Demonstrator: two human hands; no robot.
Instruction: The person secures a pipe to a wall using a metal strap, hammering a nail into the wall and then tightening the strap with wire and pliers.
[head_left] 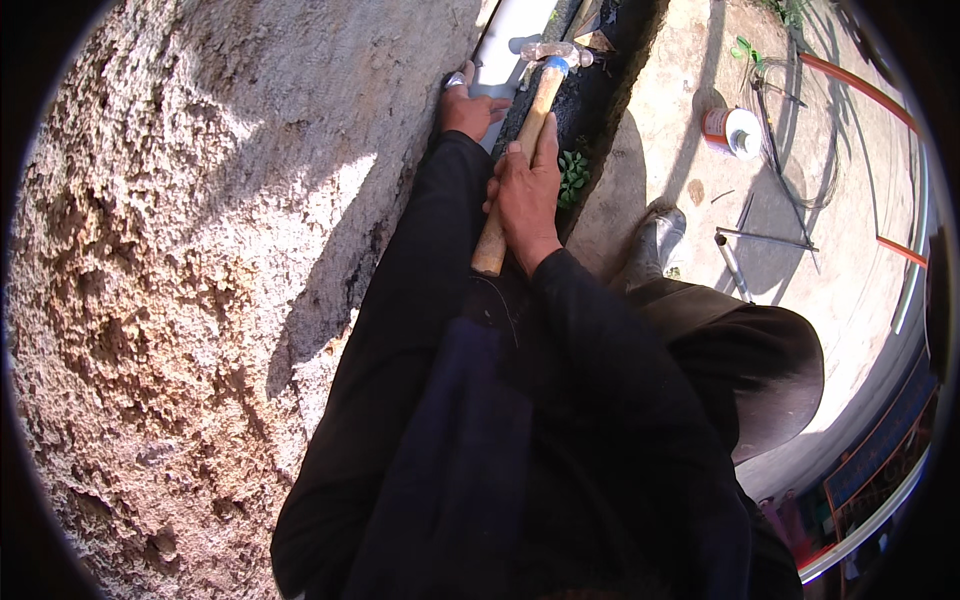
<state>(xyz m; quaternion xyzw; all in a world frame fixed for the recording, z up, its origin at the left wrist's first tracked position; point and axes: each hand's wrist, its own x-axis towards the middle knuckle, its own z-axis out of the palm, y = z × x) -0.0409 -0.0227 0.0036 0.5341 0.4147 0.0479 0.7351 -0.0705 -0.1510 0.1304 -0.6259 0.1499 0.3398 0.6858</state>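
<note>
My right hand [526,200] is closed round the wooden handle of a hammer [540,112]. The hammer's metal head is at the far end, beside a blue band, and lies over the right edge of a smooth white length that looks like a pipe [508,45]. Further left, my left hand [468,112] grips this white pipe against the rough wall, one finger reaching across it and another pointing up its left side. A small pale, silvery patch shows on or at a finger of that hand; I cannot tell what it is.
A rough stone-like wall [200,230] fills the left side. A dark gap with a small green plant [572,178] runs beside the concrete ground [670,80]. On the right are a white-and-orange can [732,133], a metal tube [733,268], black wire and an orange hose [860,92].
</note>
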